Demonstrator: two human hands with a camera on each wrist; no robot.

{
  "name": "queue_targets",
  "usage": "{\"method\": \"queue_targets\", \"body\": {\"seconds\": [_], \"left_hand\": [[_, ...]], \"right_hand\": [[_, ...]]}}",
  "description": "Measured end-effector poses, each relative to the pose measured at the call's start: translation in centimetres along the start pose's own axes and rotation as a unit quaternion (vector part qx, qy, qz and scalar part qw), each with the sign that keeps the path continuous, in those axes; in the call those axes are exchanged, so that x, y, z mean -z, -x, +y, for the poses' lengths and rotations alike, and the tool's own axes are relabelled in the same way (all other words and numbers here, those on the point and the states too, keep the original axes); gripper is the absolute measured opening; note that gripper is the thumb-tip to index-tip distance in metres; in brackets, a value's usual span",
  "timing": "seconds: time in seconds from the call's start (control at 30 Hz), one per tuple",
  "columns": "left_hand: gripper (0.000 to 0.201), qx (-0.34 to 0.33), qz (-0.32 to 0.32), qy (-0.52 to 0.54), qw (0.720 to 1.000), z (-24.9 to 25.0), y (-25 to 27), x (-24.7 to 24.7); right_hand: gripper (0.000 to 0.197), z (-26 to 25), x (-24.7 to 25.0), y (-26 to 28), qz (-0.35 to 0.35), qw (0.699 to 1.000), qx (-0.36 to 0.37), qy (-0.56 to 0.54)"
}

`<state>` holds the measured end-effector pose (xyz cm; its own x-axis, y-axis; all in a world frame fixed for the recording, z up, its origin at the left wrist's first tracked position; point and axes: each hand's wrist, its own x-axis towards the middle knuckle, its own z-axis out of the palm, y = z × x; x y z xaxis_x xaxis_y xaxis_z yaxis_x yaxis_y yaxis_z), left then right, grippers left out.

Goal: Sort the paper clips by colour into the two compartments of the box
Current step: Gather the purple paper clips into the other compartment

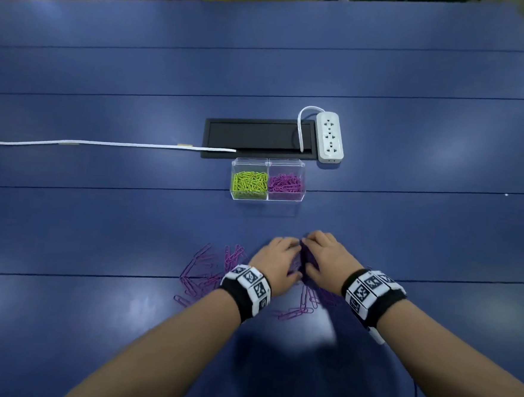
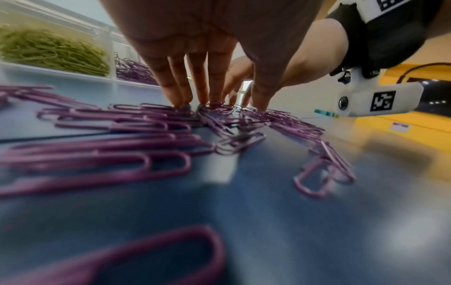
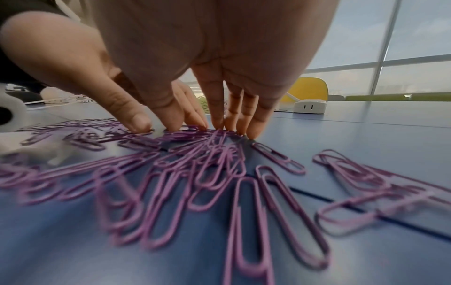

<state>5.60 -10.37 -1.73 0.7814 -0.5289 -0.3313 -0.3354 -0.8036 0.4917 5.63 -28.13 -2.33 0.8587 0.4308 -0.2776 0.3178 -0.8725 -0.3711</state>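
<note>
A clear two-compartment box stands mid-table, with green paper clips in its left compartment and purple paper clips in its right. Loose purple clips lie scattered on the blue table in front of me. My left hand and right hand sit side by side over a bunch of purple clips. The left fingers point straight down, their tips on the clips. The right fingers and thumb also press on the pile. Neither hand lifts a clip.
A white power strip lies behind the box on the right, next to a black cable hatch. A white cable runs left across the table. More purple clips lie below my wrists.
</note>
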Motion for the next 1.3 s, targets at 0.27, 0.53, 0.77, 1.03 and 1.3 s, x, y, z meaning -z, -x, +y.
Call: {"method": "queue_targets", "body": {"seconds": [0.27, 0.53, 0.77, 1.03, 1.3], "left_hand": [[0.049, 0.01, 0.014, -0.059, 0.998, 1.1, 1.5, -1.9], [0.025, -0.007, 0.006, -0.089, 0.996, 0.9, 1.3, -1.9], [0.028, 0.019, -0.015, -0.134, 0.991, 0.3, 1.5, -1.5], [0.018, 0.047, -0.016, -0.121, 0.991, -0.9, 1.3, -0.4], [0.018, 0.111, 0.065, 0.037, 0.991, -1.9, 0.5, 2.7]], "right_hand": [[0.077, -1.3, -1.1, 4.2, -0.038, 0.997, -0.044, 0.043], [0.025, -1.7, -1.8, 4.2, 0.002, 0.997, -0.066, -0.028], [0.018, -1.1, -0.8, 2.9, -0.031, 0.996, -0.077, -0.018], [0.009, -2.4, 5.9, -2.7, 0.139, 0.944, -0.151, -0.26], [0.01, -3.2, 10.0, -11.7, 0.186, 0.914, -0.156, -0.324]]}}
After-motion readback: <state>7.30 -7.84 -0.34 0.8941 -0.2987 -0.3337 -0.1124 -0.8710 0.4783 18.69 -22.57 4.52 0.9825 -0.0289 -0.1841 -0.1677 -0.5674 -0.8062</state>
